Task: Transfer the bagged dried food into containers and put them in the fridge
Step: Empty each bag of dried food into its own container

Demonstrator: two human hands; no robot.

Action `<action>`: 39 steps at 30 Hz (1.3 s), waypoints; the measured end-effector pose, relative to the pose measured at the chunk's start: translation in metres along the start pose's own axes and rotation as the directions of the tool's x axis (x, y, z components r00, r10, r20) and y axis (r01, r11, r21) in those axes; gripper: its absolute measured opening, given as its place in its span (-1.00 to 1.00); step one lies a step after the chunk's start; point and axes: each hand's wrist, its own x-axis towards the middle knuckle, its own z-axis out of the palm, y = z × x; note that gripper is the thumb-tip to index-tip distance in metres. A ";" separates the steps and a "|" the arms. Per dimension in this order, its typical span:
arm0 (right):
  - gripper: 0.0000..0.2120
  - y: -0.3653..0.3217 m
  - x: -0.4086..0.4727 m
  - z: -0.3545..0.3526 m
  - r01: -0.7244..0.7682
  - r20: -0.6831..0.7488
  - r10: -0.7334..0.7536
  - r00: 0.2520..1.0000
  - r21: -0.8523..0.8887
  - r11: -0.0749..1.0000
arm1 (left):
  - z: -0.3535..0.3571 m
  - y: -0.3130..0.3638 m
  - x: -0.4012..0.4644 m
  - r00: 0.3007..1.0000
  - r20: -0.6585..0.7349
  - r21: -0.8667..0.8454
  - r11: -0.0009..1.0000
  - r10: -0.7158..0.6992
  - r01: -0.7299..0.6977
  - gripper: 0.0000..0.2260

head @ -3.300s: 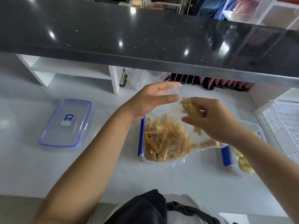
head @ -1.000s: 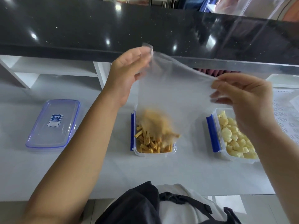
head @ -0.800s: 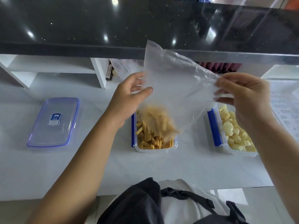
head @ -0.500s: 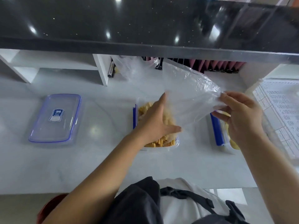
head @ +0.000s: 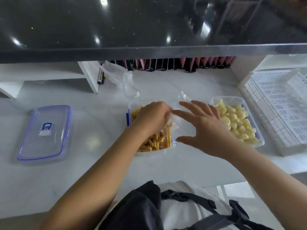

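**A:** Nearest thing first: how will that bag handle, and where should it be taken?

**B:** Thin clear film, so the plastic bag can be judged feather-light, floppy and a bit slick. No stiffness at all. It's bunched up over the right rim of the middle container, roughly mid-bench. It's best taken by a gathered handful of film, which is pretty much what's being done: the left hand grip is closed around the crumpled part, fingers curled into it. The right hand grip is apart, fingers spread flat just beside the bag, nothing clamped.

**A:** And the food?

**B:** The dried sticks are probably brittle, so they shouldn't be pressed down hard. Whether any are left inside the bag can't be told.

**A:** Orientation?

**B:** The middle container's long axis is run near-to-far, blue clip on its left side, mouth up. The second container, to the right and filled with pale chunks, is angled a little but also runs mostly near-to-far. The lid is lain flat well apart on the left of the bench, long axis the same way.

**A:** Farther back?

**B:** Another crumpled bag is seen near the white shelf, with a pen beside it.
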 end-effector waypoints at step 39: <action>-0.73 0.008 0.051 0.001 -0.111 0.128 0.413 0.902 0.992 -0.065 | 0.010 -0.071 -0.050 0.913 -0.145 -0.776 0.617 -0.381 0.134 -0.80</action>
